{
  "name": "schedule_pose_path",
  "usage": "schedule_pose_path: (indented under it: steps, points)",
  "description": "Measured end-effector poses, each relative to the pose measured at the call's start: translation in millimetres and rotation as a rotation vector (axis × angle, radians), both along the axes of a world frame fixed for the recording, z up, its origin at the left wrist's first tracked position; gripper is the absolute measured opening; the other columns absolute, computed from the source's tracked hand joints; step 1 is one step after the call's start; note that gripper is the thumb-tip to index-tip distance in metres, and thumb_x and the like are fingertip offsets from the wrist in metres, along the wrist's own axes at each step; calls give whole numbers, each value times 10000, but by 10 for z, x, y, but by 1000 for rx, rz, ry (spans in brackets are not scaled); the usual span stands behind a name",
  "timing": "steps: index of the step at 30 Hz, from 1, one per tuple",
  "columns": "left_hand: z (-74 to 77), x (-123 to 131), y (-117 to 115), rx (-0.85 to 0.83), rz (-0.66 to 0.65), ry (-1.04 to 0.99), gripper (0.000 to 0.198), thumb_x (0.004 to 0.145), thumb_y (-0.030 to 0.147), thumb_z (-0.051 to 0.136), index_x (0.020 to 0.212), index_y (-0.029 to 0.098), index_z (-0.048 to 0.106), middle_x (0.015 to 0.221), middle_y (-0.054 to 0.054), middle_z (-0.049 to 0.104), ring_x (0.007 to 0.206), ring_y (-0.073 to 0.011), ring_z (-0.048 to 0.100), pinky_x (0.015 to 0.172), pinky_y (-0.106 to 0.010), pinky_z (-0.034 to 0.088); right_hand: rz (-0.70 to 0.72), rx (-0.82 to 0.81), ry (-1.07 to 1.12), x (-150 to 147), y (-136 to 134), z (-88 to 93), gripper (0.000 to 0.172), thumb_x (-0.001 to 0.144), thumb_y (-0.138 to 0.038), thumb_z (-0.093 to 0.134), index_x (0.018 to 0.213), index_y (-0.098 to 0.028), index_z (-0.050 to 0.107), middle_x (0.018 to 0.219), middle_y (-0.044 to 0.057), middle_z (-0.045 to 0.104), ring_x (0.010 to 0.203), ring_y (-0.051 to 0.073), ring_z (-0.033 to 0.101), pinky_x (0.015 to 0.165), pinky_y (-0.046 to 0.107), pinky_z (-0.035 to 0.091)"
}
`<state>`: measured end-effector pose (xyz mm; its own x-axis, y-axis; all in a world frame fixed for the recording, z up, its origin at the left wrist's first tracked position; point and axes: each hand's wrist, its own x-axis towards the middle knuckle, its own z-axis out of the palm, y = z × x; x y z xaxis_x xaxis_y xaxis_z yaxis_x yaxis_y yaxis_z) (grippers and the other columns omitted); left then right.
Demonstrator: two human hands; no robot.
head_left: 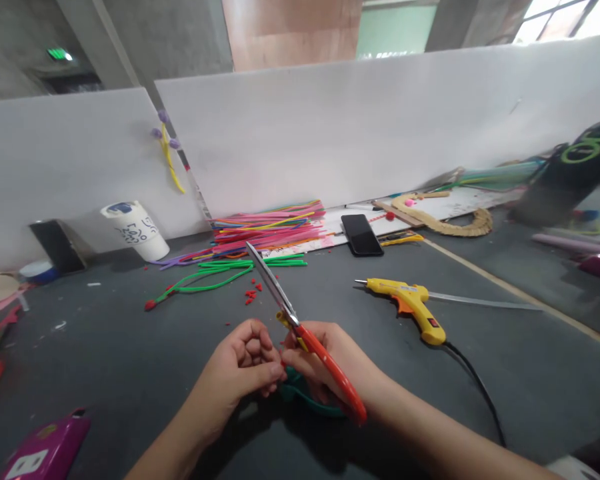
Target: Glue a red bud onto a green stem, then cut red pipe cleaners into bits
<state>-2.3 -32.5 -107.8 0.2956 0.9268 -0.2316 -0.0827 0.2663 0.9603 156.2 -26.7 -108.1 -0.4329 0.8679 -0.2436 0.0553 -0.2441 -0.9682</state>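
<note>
Red-handled scissors sit in right hand, long axis slanting far-left, blades over counter. Left hand just left of them, fingers curled, tips close to right hand's; can't tell what it pinches.

Teal item, partly hidden behind the right hand; purple device, cut off by the bottom edge.
</note>
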Motion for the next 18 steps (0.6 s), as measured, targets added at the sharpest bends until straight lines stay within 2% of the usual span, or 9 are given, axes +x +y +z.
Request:
schedule_pose_path:
  steps: [6, 9, 15, 18]
  points:
    - [-2, 7, -51, -97, -13, 108, 179, 630, 229, 665, 750, 128, 580, 556, -6, 594, 458, -80, 498, 441, -194, 377, -18, 58, 18, -17, -54, 10, 73, 685, -145, 512, 653, -178, 456, 504, -79, 462, 353, 24, 354, 336, 130, 281]
    - [31, 10, -77, -96, 12, 144, 153, 628, 250, 668, 688, 126, 602, 520, -2, 578, 438, -72, 480, 433, -187, 364, -30, 90, 10, -12, -71, 45, 91, 684, -140, 519, 645, -181, 449, 480, -88, 418, 355, 28, 348, 341, 135, 277]
    - [67, -14, -74, -32, 77, 41, 164, 661, 292, 645, 628, 155, 561, 497, 14, 575, 422, -66, 460, 419, -172, 342, -106, 70, -1, 32, -80, 84, 141, 739, -236, 510, 645, -199, 412, 391, -111, 330, 300, 42, 336, 304, 141, 260]
    - [72, -8, -81, -25, 91, 8, 148, 673, 279, 640, 644, 153, 567, 516, 10, 584, 436, -68, 469, 428, -172, 347, -84, 59, -7, 45, -75, 99, 158, 716, -234, 534, 629, -194, 408, 388, -112, 331, 297, 39, 333, 299, 137, 266]
